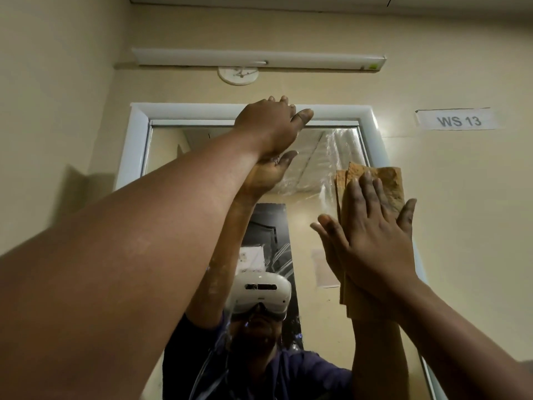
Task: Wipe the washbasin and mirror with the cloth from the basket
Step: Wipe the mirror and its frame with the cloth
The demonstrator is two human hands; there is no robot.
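Up on the mirror (305, 226), the right hand (372, 241), fingers spread, presses the cloth (383, 183) flat while the left hand (271, 122), fingers together, braces on the frame (340, 111), so wiping's underway and a sweep toward the streaky top looks next.

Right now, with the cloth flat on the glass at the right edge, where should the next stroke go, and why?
Probably sweep the right hand and cloth leftward across the upper mirror. Streaks and smears show on the glass just left of the cloth, below the frame where the left hand rests, so that band looks unfinished.
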